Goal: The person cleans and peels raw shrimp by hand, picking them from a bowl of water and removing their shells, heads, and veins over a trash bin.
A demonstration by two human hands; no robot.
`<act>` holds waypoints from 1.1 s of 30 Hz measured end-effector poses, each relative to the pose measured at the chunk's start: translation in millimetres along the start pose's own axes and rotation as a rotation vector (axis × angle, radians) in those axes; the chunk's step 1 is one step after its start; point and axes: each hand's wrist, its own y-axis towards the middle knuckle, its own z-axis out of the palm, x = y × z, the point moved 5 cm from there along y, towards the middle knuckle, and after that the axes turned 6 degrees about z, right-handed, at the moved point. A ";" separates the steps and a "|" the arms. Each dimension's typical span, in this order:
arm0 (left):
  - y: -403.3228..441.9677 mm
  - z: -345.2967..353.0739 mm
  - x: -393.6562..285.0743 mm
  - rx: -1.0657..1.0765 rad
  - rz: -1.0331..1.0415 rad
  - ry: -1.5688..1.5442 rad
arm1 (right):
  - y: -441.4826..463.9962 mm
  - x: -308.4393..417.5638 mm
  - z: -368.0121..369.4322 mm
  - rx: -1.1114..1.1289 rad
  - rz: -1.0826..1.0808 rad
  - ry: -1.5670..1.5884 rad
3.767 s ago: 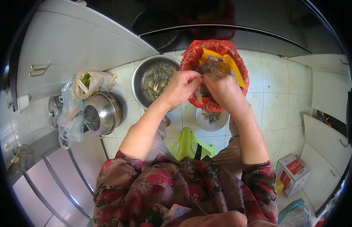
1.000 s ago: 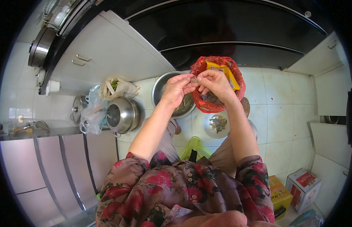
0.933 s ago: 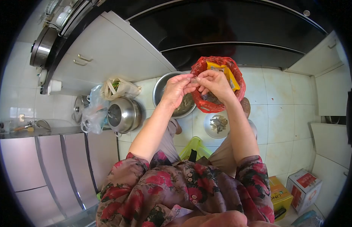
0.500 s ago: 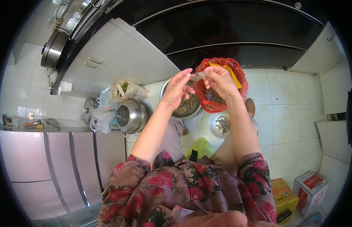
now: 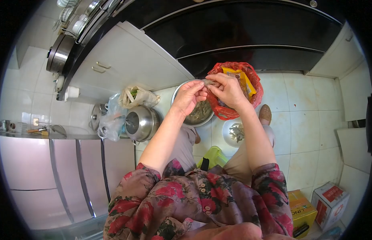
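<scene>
A small greyish shrimp [image 5: 210, 83] is pinched between my two hands, above the basin and the red bag. My left hand [image 5: 189, 97] has thumb and forefinger closed at its left end. On the other side my right hand [image 5: 228, 91] grips it, fingers curled and partly covering it. Below my left hand stands a metal basin [image 5: 212, 116] with greyish shrimp in it. Under my right hand is a red plastic bag [image 5: 256, 74] holding a yellow packet [image 5: 244, 83]. A white bowl [image 5: 226, 136] with several greyish pieces sits near my right leg.
A steel pot [image 5: 148, 124], a clear plastic bag [image 5: 111, 124] and a cloth-like bag [image 5: 144, 97] with greens stand at the left. White cabinets [image 5: 126, 60] and a black drawer front [image 5: 250, 36] border the floor. Two boxes, one yellow [image 5: 302, 208] and one white [image 5: 330, 204], lie behind right.
My hands have come closer together, and my left fingers have closed onto the shrimp. My right hand has turned, so its back faces up and more of the yellow packet shows.
</scene>
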 end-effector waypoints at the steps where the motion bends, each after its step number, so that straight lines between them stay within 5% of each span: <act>1: 0.3 -1.4 -2.0 -0.004 0.000 0.002 | -1.8 8.5 1.7 -0.023 -0.130 -0.265; 18: 4.3 6.6 -21.3 0.011 0.068 0.497 | -3.6 5.0 13.1 -0.111 -0.173 -0.535; 20: 3.4 4.1 -23.7 0.041 0.063 0.506 | -4.6 -2.6 11.3 0.062 0.157 -0.175; 23: -1.5 4.1 -27.9 0.092 0.046 0.525 | -7.2 -4.6 11.6 0.129 0.326 0.059; 29: -3.7 10.0 -33.8 0.132 0.035 0.348 | -5.8 -9.2 7.2 0.256 0.419 0.458; 33: -3.8 12.7 -37.1 0.092 0.041 0.325 | -5.8 -11.7 7.7 0.232 0.345 0.443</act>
